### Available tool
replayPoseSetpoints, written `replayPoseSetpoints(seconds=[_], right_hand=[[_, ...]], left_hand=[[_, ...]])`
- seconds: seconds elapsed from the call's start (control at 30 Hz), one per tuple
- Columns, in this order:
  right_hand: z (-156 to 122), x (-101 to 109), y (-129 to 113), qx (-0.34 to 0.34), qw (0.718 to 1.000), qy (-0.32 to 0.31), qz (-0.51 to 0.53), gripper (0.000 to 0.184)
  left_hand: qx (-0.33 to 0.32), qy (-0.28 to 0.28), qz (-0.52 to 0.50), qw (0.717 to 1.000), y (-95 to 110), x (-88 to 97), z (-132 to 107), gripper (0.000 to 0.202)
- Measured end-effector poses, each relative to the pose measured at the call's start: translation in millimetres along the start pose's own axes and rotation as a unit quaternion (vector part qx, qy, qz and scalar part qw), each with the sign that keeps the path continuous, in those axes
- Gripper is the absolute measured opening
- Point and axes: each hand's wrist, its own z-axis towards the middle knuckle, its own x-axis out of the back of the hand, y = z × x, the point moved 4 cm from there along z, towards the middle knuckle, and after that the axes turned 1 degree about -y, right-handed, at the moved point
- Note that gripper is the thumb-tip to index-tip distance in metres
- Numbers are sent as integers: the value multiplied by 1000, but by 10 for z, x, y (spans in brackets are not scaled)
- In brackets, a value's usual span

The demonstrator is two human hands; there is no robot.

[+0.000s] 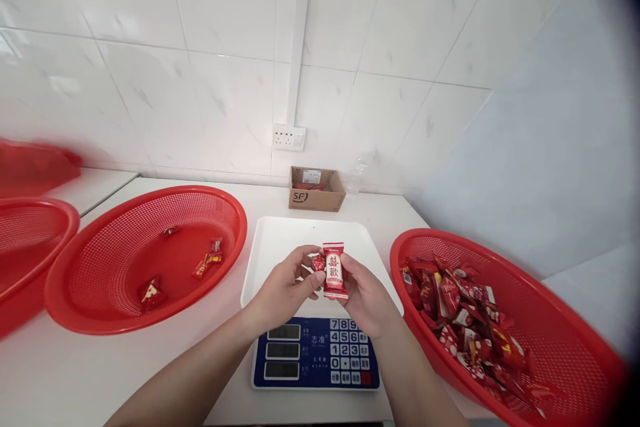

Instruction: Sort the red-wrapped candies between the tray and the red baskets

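Note:
Both my hands are raised over the white pan (pixel 280 240) of a weighing scale. My left hand (pixel 287 283) has its fingers curled around a small red wrapped candy (pixel 318 262), and its thumb reaches the edge of a larger candy. That larger red-and-white candy packet (pixel 334 270), upright with Chinese characters facing me, is pinched by my right hand (pixel 367 293). Below the hands is the scale's blue keypad panel (pixel 320 360) with number keys and three small displays. Some fingertips are hidden behind the packets.
On the right, a red basket (pixel 570 267) holds many wrapped candies (pixel 465 313). A red basket (pixel 220 197) at left has a few candies in it; another red basket (pixel 65 210) stands at the far left. Behind the scale sits a cardboard box (pixel 317 199) below a wall socket (pixel 289 138).

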Motion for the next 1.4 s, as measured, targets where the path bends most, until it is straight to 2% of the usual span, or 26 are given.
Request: replayPoseSetpoints(seconds=[0.1, 0.17, 0.23, 0.3, 0.4, 0.5, 0.6, 0.7, 0.83, 0.9, 1.0, 1.07, 1.13, 1.2, 1.27, 1.37, 1.4], right_hand=[[-16, 10, -5, 22, 999, 2, -37, 29], [-12, 42, -14, 47, 994, 37, -87, 32], [-6, 63, -28, 71, 980, 74, -173, 36], [-7, 40, -49, 89, 947, 93, -294, 35], [-30, -59, -85, 115, 879, 86, -456, 29], [-75, -148, -120, 150, 834, 65, -527, 27], [-122, -174, -149, 177, 811, 49, -555, 29], [-156, -131, -180, 179, 816, 66, -546, 34], [-190, -57, -227, 173, 863, 97, -465, 36], [-212, -35, -253, 183, 881, 99, -424, 33], [-253, 22, -288, 192, 897, 115, -381, 35], [-278, 78, -303, 191, 903, 131, -363, 41], [-295, 141, -306, 187, 909, 146, -344, 49], [-300, 198, -296, 180, 914, 157, -326, 54], [-299, 239, -276, 175, 916, 165, -320, 54], [-301, 263, -242, 167, 913, 168, -331, 51], [-305, 267, -233, 165, 911, 170, -337, 50]], left_hand=[[30, 20, -61, 997, -39, 38, -22, 41], [58, 41, -112, 991, -61, 70, -49, 40], [92, 38, -159, 982, -70, 71, -78, 37], [118, 3, -198, 973, -54, 30, -105, 37], [130, -43, -240, 961, -20, -53, -127, 39], [154, -26, -274, 949, -54, -92, -121, 34], [180, -10, -312, 933, -123, -102, -102, 29], [179, -1, -341, 923, -165, -85, -81, 27], [186, 31, -367, 911, -181, -19, -78, 24], [169, 50, -358, 917, -141, 69, -87, 25], [97, 126, -287, 945, -14, 361, -136, 30], [21, 210, -188, 959, 113, 648, -216, 34], [-44, 284, -52, 956, 246, 928, -328, 34], [-57, 346, 91, 932, 335, 1161, -447, 36], [-22, 396, 222, 891, 375, 1343, -558, 37], [50, 432, 369, 822, 390, 1519, -689, 40], [67, 434, 397, 806, 390, 1558, -720, 42]])
